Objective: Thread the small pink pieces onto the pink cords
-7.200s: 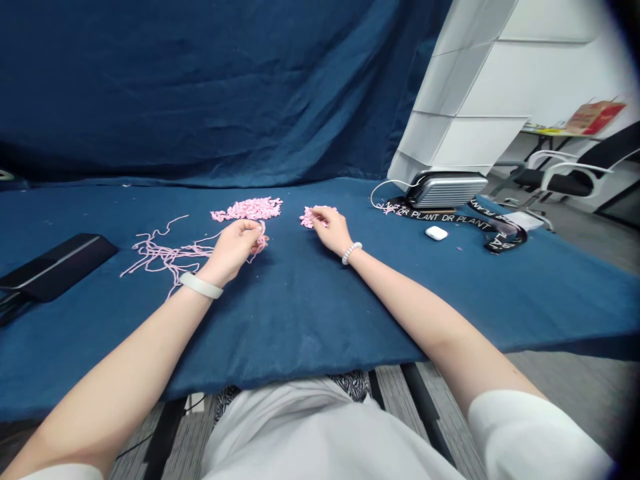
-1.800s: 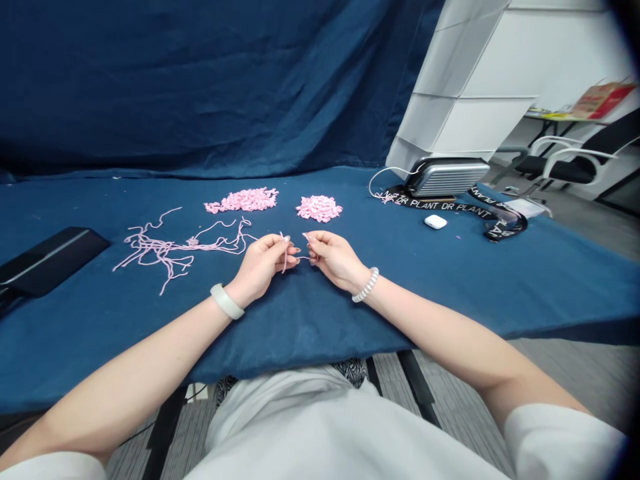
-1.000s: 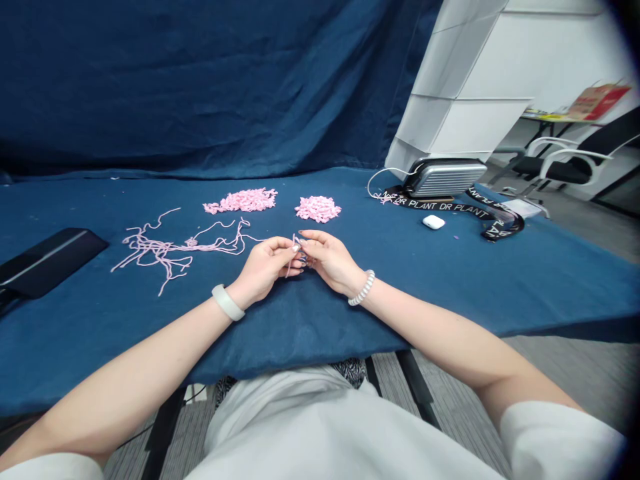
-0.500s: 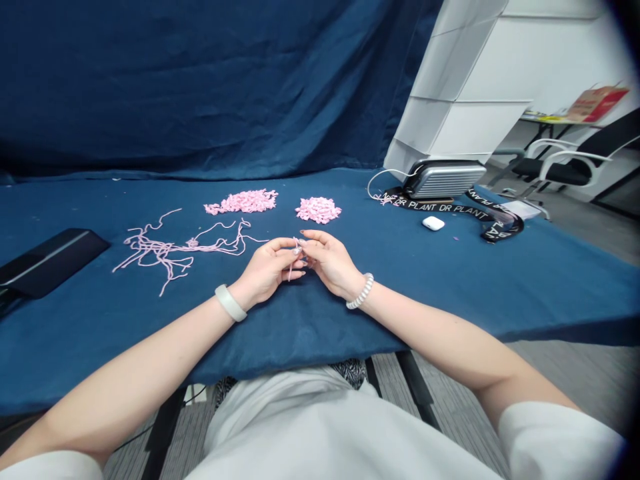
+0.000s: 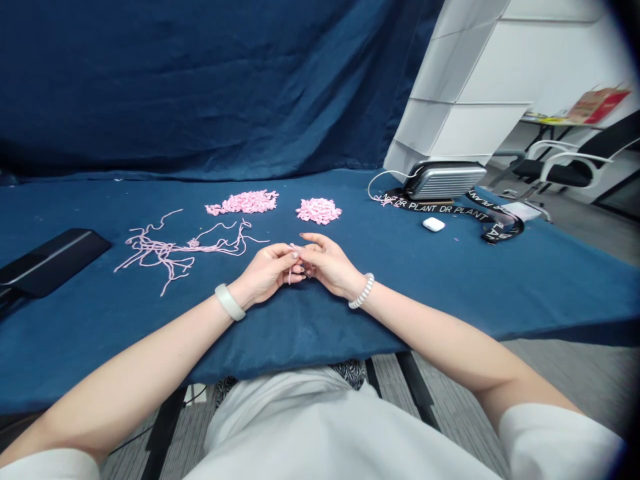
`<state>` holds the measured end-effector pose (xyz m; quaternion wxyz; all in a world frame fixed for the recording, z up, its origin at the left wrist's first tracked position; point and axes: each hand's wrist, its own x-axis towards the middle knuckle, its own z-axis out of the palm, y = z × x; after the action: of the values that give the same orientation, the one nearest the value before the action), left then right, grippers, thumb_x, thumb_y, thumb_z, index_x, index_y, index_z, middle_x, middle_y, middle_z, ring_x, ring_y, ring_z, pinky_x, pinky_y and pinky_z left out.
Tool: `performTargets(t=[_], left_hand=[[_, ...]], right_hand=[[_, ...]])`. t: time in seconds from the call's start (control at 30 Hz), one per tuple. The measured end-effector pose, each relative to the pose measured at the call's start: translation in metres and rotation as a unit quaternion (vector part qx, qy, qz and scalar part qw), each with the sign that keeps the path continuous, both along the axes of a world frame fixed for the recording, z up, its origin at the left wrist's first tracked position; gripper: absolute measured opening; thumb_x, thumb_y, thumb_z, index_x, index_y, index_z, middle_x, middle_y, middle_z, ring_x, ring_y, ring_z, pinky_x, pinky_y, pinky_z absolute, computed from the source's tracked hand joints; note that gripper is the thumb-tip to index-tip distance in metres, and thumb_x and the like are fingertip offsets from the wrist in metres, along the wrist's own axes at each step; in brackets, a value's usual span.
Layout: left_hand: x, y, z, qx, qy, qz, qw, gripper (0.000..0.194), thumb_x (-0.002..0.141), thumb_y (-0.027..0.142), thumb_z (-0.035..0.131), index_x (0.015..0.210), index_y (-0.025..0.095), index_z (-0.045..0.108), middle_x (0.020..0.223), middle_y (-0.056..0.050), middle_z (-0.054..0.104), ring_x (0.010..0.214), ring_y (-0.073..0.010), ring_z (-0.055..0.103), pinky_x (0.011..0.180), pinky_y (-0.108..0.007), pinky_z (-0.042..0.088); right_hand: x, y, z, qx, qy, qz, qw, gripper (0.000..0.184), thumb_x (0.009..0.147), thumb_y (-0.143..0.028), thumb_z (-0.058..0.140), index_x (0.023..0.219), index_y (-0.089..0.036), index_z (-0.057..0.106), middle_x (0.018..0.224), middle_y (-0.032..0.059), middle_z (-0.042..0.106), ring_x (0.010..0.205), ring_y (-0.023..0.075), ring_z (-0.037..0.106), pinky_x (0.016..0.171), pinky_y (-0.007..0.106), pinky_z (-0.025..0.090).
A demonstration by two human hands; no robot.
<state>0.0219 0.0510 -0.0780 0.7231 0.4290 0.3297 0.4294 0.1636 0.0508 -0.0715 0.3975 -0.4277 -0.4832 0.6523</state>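
Note:
Just above the near part of the blue cloth, my left hand (image 5: 269,272) pinches a short piece of pink yarn (image 5: 290,275), whose end hangs below the fingers. My right hand (image 5: 330,265) meets it fingertip to fingertip, closed on the same yarn; the part between the fingers is mostly hidden. Left of the hands lies a loose tangle of pink yarn strands (image 5: 165,249). Beyond the hands sit a long heap of small pink yarn knots (image 5: 245,202) and a rounder heap of the same knots (image 5: 319,211).
At the left edge is a dark, flat-topped object (image 5: 55,260). On the right are a white earbud case (image 5: 433,225), a black lettered strap (image 5: 430,210) and a ribbed silver case (image 5: 445,181). A blue curtain (image 5: 210,87) hangs behind; a chair (image 5: 570,163) stands off to the right.
The fingertips of both hands have drawn closer around the yarn, and the small part that stood above them is lower. The heaps and loose strands lie as before.

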Motion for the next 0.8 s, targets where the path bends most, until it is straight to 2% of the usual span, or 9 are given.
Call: performTargets(t=[0.1,0.17,0.23,0.33,0.5,0.8], left_hand=[[0.001,-0.001,0.003,0.015,0.012,0.006,1.000,0.025,0.068,0.027,0.072,0.077,0.011,0.056,0.065,0.000,0.058,0.059,-0.0078,0.058,0.060,-0.023,0.054],[0.001,-0.003,0.005,0.021,0.017,-0.006,1.000,0.024,0.070,0.029,0.071,0.076,0.011,0.055,0.068,0.000,0.058,0.060,-0.0083,0.058,0.061,-0.025,0.054],[0.000,-0.004,0.006,0.021,0.026,-0.025,0.999,0.024,0.072,0.030,0.069,0.077,0.012,0.054,0.069,0.000,0.058,0.061,-0.0094,0.059,0.061,-0.027,0.054],[0.000,-0.006,0.006,0.016,0.036,-0.042,0.998,0.025,0.073,0.031,0.068,0.078,0.012,0.053,0.067,-0.001,0.058,0.063,-0.0108,0.060,0.063,-0.029,0.054],[0.000,-0.006,0.006,0.015,0.028,-0.034,0.999,0.022,0.075,0.030,0.066,0.081,0.012,0.055,0.068,-0.001,0.057,0.061,-0.0097,0.058,0.063,-0.029,0.055],[0.001,-0.007,0.008,0.014,0.038,-0.036,0.999,0.023,0.076,0.031,0.065,0.079,0.010,0.055,0.069,-0.002,0.057,0.061,-0.0098,0.058,0.060,-0.028,0.055]], right_hand=[[0.002,0.001,0.005,0.057,-0.036,-0.050,0.996,0.080,0.060,-0.044,0.059,0.129,-0.020,0.026,0.086,-0.0034,0.051,0.064,-0.0139,0.041,0.062,-0.001,0.037],[0.005,0.003,0.007,0.075,-0.027,-0.049,0.996,0.072,0.062,-0.043,0.056,0.126,-0.020,0.032,0.101,-0.0008,0.050,0.072,-0.0137,0.044,0.068,-0.001,0.039],[0.008,0.006,0.009,0.062,-0.007,-0.026,0.998,0.063,0.065,-0.044,0.051,0.121,-0.017,0.039,0.113,0.0014,0.047,0.079,-0.0119,0.046,0.071,0.000,0.040],[0.011,0.007,0.009,0.028,0.012,0.003,1.000,0.057,0.066,-0.046,0.050,0.112,-0.015,0.046,0.120,0.0016,0.044,0.087,-0.0081,0.049,0.075,0.004,0.042],[0.012,0.005,0.010,0.001,-0.001,0.071,0.997,0.058,0.063,-0.049,0.056,0.109,-0.013,0.048,0.108,0.0025,0.051,0.074,-0.0088,0.048,0.070,0.006,0.040],[0.010,0.005,0.004,0.036,-0.018,0.067,0.997,0.061,0.061,-0.056,0.056,0.098,-0.008,0.046,0.089,0.0009,0.054,0.066,-0.0117,0.043,0.065,0.004,0.038]])
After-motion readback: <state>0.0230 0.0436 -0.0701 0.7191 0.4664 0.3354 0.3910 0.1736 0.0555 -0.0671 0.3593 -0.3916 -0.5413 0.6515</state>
